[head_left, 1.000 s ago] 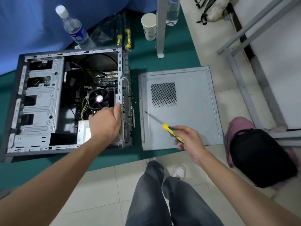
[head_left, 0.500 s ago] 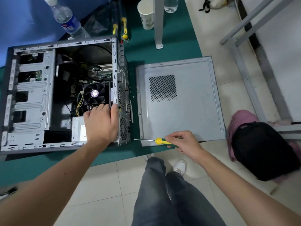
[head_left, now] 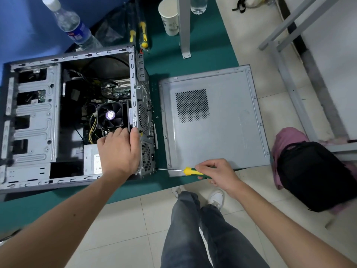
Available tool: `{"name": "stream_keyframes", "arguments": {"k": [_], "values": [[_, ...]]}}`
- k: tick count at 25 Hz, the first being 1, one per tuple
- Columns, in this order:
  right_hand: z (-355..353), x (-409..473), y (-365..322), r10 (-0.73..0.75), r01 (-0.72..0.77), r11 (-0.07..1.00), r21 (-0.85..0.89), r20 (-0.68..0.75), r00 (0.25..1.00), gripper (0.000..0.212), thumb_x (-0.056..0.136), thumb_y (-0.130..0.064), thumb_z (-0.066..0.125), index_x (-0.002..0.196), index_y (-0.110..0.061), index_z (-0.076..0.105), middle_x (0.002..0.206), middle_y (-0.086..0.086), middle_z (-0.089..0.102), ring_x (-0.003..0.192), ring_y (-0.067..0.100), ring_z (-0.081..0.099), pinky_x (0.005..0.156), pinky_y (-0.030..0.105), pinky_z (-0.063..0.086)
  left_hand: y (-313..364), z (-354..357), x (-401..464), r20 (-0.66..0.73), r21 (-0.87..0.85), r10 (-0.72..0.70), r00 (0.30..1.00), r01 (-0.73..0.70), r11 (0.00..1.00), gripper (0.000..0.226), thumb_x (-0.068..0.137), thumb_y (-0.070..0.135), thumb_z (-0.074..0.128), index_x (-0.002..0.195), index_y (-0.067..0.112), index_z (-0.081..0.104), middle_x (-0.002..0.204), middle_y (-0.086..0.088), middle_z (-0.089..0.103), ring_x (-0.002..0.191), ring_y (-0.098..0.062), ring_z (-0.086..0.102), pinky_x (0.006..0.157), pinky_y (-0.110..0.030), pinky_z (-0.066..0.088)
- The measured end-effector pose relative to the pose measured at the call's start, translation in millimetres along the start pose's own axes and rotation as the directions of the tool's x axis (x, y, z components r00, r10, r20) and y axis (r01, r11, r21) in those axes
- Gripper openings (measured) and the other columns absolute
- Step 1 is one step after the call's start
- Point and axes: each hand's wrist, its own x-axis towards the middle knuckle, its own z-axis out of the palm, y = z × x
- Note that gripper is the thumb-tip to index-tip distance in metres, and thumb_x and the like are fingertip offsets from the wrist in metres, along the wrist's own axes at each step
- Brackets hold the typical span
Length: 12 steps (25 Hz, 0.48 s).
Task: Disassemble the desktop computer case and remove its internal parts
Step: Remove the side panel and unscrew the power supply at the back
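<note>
The open grey computer case [head_left: 32, 120] lies on its side on the green mat, its black CPU fan [head_left: 110, 115] and wiring exposed. My left hand [head_left: 118, 151] lies over the case's rear edge just below the fan, thumb hooked on the metal frame, covering part of the power supply [head_left: 90, 161]. My right hand [head_left: 217, 172] grips a yellow-and-green screwdriver [head_left: 188, 171]; its shaft lies level, tip pointing left at the case's lower rear corner. The removed side panel [head_left: 231, 120] lies flat to the right of the case.
Behind the case stand a water bottle [head_left: 72, 26], a paper cup [head_left: 169, 16] and two bagged yellow-handled screwdrivers [head_left: 143, 34]. A grey metal post [head_left: 184, 26] rises from the mat. A black bag on pink cloth [head_left: 316, 175] sits on the tiled floor at right. My legs are below.
My right hand lowered the screwdriver from above the side panel and turned it level, bringing its tip to the case's lower rear corner. My left hand stayed on the case's rear edge.
</note>
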Motion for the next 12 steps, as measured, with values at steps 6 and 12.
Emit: {"name": "stream_keyframes", "arguments": {"k": [6,12], "values": [[-3.6,-3.4,3.5,0.002,-0.001,1.000,0.022,-0.009,1.000,0.008,0.086,-0.021,0.073,0.085,-0.014,0.078,0.087,0.018,0.072,0.068,0.021,0.063,0.042,0.020,0.026,1.2,-1.2,0.5,0.011,-0.011,0.002,1.000,-0.001,1.000,0.055,0.101,0.045,0.011,0.066,0.017,0.044,0.069,0.000,0.049,0.070,-0.026,0.046,0.084,-0.045,0.035],[-3.3,1.7,5.1,0.009,-0.009,1.000,0.013,0.032,0.999,0.008,0.085,-0.021,0.075,0.083,-0.015,0.079,0.082,0.012,0.072,0.064,0.014,0.066,0.043,0.020,0.027,0.2,-1.3,0.8,0.024,-0.001,-0.003,1.000,0.003,1.000,0.057,0.100,0.045,0.010,0.067,0.016,0.045,0.071,-0.002,0.051,0.073,-0.027,0.048,0.085,-0.046,0.036]]}}
